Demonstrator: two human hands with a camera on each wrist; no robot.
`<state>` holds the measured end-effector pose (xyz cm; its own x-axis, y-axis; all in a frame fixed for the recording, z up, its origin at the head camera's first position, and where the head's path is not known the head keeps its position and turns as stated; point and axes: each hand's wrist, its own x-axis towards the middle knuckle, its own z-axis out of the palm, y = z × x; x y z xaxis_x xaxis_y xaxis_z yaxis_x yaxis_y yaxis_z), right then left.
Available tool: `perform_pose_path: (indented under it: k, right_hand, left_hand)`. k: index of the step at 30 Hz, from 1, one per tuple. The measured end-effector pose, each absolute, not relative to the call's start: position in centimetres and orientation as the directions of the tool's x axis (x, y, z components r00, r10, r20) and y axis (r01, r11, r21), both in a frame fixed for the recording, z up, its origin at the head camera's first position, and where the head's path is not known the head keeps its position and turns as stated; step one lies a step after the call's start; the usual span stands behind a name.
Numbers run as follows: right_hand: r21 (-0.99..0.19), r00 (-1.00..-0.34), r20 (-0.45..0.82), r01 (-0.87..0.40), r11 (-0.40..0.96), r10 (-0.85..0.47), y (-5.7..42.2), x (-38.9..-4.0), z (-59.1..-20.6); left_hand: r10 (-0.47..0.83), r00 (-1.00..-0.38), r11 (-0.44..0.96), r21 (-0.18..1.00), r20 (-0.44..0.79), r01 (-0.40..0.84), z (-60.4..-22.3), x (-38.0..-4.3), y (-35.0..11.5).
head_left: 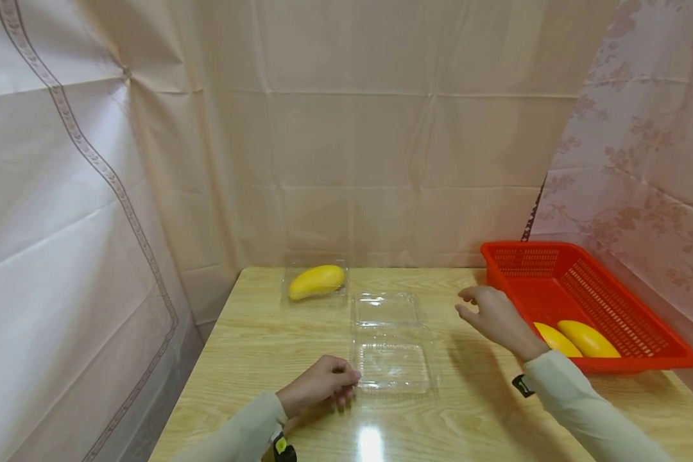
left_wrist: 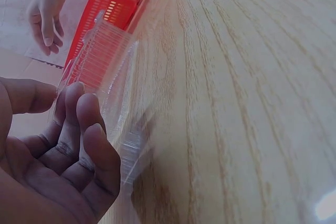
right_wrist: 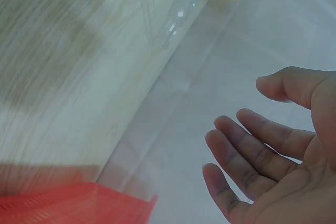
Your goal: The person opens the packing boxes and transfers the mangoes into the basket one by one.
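An unfolded clear plastic clamshell box (head_left: 394, 369) lies on the table, its lid half laid back toward the curtain. My left hand (head_left: 322, 384) pinches the near left edge of that box between thumb and fingertips; the left wrist view shows the ribbed plastic (left_wrist: 100, 56) right at the fingertips. Held in the air between the box and the red basket, my right hand (head_left: 496, 319) has relaxed, parted fingers (right_wrist: 252, 156) and nothing in it. A yellow mango (head_left: 316, 282) sits in another clear box at the back left.
On the right stands a red plastic basket (head_left: 522, 292) with perforated walls, and two mangoes (head_left: 589, 340) show at its near end. Curtains (head_left: 346, 141) hang behind the wooden table (head_left: 248, 346) and along both sides.
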<state>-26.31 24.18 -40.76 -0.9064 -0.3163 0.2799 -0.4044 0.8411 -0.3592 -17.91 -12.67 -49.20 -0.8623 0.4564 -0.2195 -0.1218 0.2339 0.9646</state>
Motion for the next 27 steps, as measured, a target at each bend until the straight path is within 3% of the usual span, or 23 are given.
perform_pose_path:
  k: [17,27]
  right_hand:
    - [-0.377,-0.869,0.293,-0.488,0.787,-0.399,21.8,-26.5,-43.8]
    - [-0.437,-0.884,0.237,-0.468,0.768,-0.404,20.9,-26.7,-45.4]
  left_hand:
    - [0.450,-0.864,0.251,0.960,-0.226,-0.120,-49.0,-17.8,-12.6]
    - [0.452,-0.863,0.255,0.960,-0.225,-0.117,-49.2,-17.9,-12.6]
